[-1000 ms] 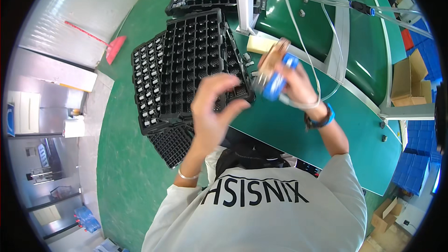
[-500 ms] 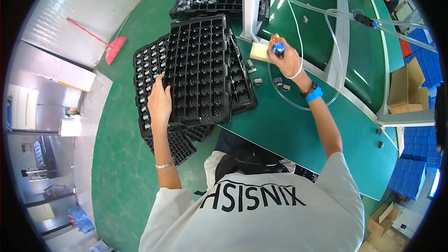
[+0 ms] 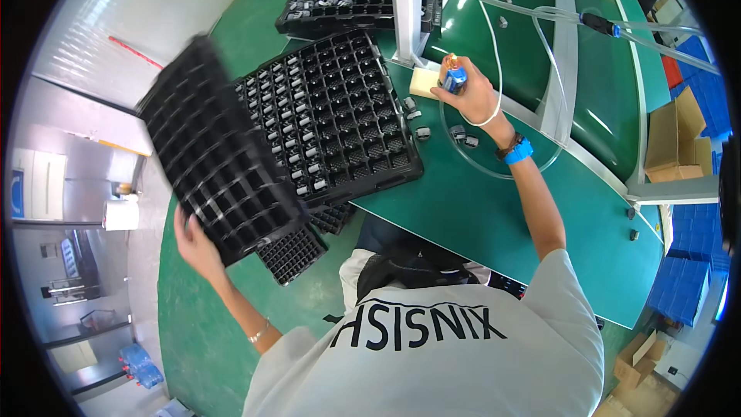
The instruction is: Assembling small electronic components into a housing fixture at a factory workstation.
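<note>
Now | L grip [image 3: 199, 249]: clasps gridded blk plastic tray [image 3: 216, 150] | R grip [image 3: 478, 99]: wraps blue tool [image 3: 455, 79]

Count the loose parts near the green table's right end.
2: a grey part beside the white beam, a second part just below it in frame, both right of the right hand. The beam may hide more.

Left forearm [image 3: 238, 310]: is slanting upward and outward.
Left wrist [image 3: 221, 281]: is lying nearly in line with the forearm.
Left hand [image 3: 201, 251]: is pointing upward, its fingers [image 3: 181, 225] gripping.
Right forearm [image 3: 539, 205]: is leaning inward from the elbow.
Right hand [image 3: 475, 99]: is forming a fist-like grip, the thumb [image 3: 444, 95] pointing inward.
Both hands: are resting well apart, the right one sitting higher.
</note>
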The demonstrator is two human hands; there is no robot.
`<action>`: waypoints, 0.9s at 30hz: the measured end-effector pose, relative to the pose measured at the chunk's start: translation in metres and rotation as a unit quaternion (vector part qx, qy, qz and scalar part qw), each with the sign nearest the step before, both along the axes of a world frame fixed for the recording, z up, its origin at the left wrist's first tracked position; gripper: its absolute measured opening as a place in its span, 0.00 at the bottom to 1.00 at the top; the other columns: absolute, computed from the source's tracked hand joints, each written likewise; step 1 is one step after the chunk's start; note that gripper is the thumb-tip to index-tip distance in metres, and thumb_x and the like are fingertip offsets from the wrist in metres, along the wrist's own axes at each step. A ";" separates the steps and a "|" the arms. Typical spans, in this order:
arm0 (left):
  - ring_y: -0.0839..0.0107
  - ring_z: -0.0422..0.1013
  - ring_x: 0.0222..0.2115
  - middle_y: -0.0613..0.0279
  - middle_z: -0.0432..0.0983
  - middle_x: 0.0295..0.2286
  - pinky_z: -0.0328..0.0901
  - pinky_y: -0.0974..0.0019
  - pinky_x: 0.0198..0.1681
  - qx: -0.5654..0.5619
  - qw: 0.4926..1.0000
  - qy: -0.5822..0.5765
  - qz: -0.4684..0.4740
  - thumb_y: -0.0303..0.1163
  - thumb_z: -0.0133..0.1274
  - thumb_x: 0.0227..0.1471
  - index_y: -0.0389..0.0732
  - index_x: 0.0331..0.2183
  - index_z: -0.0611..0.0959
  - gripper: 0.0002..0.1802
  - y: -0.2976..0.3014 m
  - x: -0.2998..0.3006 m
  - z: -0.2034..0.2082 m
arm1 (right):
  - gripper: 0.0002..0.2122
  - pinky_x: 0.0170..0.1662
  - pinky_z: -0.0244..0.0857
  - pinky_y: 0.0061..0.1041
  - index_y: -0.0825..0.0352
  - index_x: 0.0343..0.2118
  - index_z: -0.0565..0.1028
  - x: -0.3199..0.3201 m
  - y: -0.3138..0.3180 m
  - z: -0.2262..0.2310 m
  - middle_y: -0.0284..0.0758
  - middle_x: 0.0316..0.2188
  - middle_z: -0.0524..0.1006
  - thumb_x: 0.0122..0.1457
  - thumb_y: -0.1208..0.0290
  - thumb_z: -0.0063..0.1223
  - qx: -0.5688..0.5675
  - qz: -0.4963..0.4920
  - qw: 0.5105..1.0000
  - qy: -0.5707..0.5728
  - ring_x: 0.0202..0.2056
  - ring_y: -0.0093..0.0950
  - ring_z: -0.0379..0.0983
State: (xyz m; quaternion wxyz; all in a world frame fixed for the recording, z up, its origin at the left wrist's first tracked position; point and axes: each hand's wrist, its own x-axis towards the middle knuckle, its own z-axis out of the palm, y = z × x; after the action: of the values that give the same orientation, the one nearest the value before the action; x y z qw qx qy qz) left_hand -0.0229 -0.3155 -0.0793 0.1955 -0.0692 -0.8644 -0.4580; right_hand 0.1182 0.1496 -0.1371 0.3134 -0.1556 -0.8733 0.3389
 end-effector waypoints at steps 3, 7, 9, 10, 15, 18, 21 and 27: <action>0.67 0.67 0.42 0.50 0.68 0.43 0.60 0.70 0.45 0.021 0.994 0.005 0.103 0.27 0.43 0.52 0.28 0.48 0.66 0.21 -0.099 0.011 -0.046 | 0.23 0.33 0.64 0.30 0.69 0.39 0.65 -0.004 0.000 -0.002 0.43 0.28 0.72 0.42 0.62 0.61 -0.014 0.000 1.000 -0.008 0.29 0.39 0.71; 0.64 0.68 0.41 0.45 0.69 0.41 0.61 0.67 0.44 -0.063 0.976 -0.092 0.189 0.24 0.44 0.50 0.24 0.46 0.66 0.21 -0.174 0.058 -0.120 | 0.21 0.38 0.63 0.25 0.71 0.40 0.67 -0.011 0.013 -0.012 0.39 0.28 0.72 0.45 0.64 0.58 -0.061 0.002 0.998 -0.026 0.31 0.28 0.70; 0.65 0.70 0.34 0.46 0.72 0.36 0.63 0.65 0.38 -0.086 0.944 -0.159 0.277 0.24 0.48 0.47 0.26 0.42 0.71 0.19 -0.197 0.080 -0.173 | 0.19 0.42 0.60 0.19 0.73 0.40 0.66 -0.014 0.020 -0.008 0.32 0.29 0.71 0.48 0.67 0.55 -0.148 0.005 0.989 -0.027 0.33 0.18 0.66; 0.66 0.71 0.31 0.46 0.74 0.33 0.64 0.64 0.35 -0.098 0.925 -0.191 0.314 0.24 0.49 0.45 0.27 0.40 0.73 0.18 -0.202 0.083 -0.199 | 0.17 0.42 0.60 0.18 0.74 0.38 0.66 -0.017 0.038 -0.018 0.31 0.31 0.71 0.49 0.68 0.54 -0.126 0.005 0.991 0.036 0.33 0.19 0.66; 0.62 0.72 0.34 0.49 0.74 0.35 0.65 0.64 0.39 -0.010 0.889 -0.297 0.348 0.27 0.53 0.42 0.30 0.40 0.74 0.20 -0.176 0.085 -0.320 | 0.17 0.37 0.63 0.22 0.72 0.35 0.68 -0.016 0.118 -0.027 0.38 0.27 0.73 0.48 0.64 0.54 -0.046 -0.190 0.980 0.031 0.31 0.28 0.72; 0.62 0.72 0.36 0.51 0.74 0.37 0.64 0.65 0.42 -0.039 0.896 -0.314 0.311 0.29 0.54 0.42 0.34 0.41 0.75 0.21 -0.188 0.070 -0.407 | 0.21 0.35 0.64 0.28 0.69 0.38 0.68 -0.031 0.160 -0.047 0.46 0.27 0.74 0.47 0.57 0.53 0.006 -0.254 0.967 0.007 0.32 0.40 0.73; 0.63 0.72 0.35 0.53 0.75 0.35 0.65 0.66 0.41 -0.005 0.886 -0.368 0.282 0.31 0.55 0.42 0.38 0.40 0.77 0.19 -0.128 0.046 -0.425 | 0.24 0.34 0.64 0.35 0.68 0.42 0.67 -0.029 0.172 -0.046 0.50 0.27 0.73 0.47 0.53 0.51 0.043 -0.285 0.956 -0.051 0.32 0.46 0.71; 0.63 0.63 0.44 0.50 0.64 0.45 0.58 0.66 0.47 0.064 0.929 -0.315 0.186 0.36 0.50 0.49 0.29 0.48 0.62 0.29 -0.035 0.015 -0.381 | 0.21 0.33 0.63 0.41 0.61 0.41 0.67 -0.028 0.171 -0.036 0.48 0.26 0.74 0.49 0.53 0.48 0.083 -0.309 0.942 -0.100 0.31 0.48 0.70</action>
State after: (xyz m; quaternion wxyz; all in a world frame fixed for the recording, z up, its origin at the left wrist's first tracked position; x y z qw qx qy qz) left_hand -0.0075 -0.3504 -0.4598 -0.0008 0.2530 -0.8480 -0.4657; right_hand 0.0903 0.3208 -0.1731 0.3255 -0.4247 -0.8340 0.1343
